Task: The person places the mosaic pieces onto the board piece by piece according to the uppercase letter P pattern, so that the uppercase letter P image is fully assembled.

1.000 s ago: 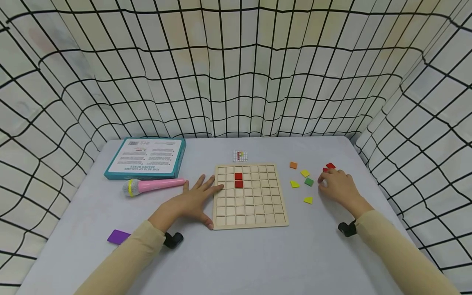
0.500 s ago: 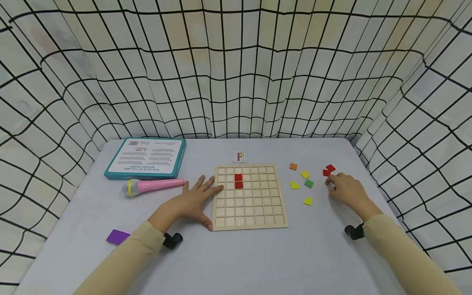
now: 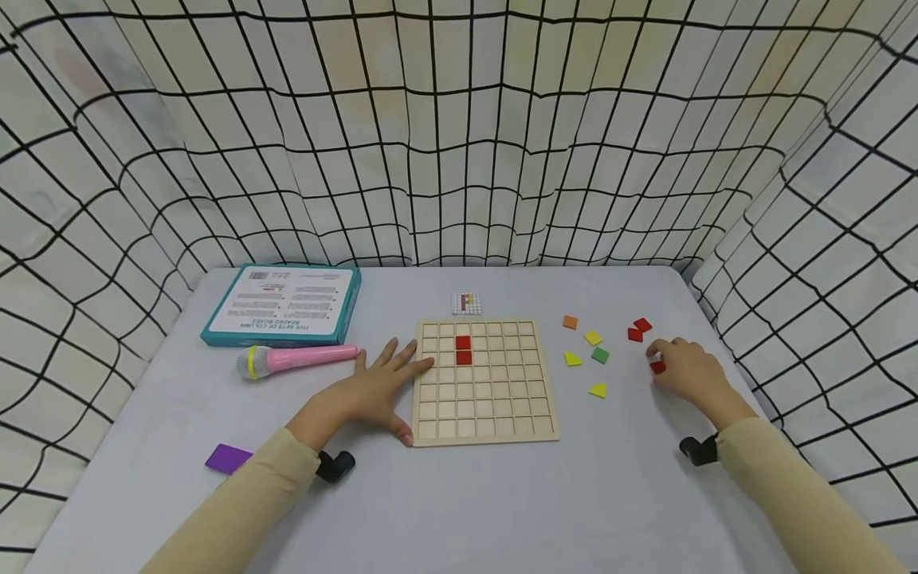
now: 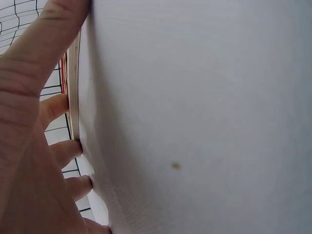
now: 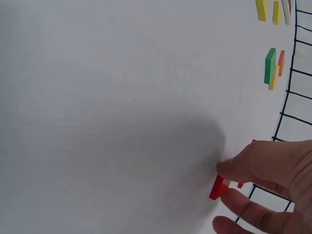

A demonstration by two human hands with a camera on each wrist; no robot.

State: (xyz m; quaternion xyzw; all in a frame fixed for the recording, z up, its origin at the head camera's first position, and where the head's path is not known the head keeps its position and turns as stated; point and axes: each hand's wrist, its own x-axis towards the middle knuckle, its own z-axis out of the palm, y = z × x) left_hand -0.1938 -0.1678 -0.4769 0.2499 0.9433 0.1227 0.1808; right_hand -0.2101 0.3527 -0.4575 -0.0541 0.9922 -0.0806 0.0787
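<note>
My left hand (image 3: 373, 395) is spread with straight fingers against the left side of a wooden grid board (image 3: 502, 399). Its thumb lies at the board's near left corner. Two red square tiles (image 3: 464, 357) sit one above the other in the grid. Off to the right, my right hand (image 3: 692, 375) pinches a red tile (image 5: 217, 189) between thumb and finger, low over the table. Two more red tiles (image 3: 635, 335) lie just beyond that hand. The left wrist view shows the fingertips at the board's edge (image 4: 74, 92).
Yellow pieces (image 3: 598, 391), a green tile (image 3: 600, 355) and an orange tile (image 3: 570, 322) lie right of the board. A small pattern card (image 3: 467, 303) lies behind it. At left are a teal box (image 3: 283, 307), a pink microphone (image 3: 308, 358) and a purple piece (image 3: 228, 458).
My right hand has drawn back to the right and nearer, away from the two red tiles, and a red tile now shows at its fingertips. The left hand stays put.
</note>
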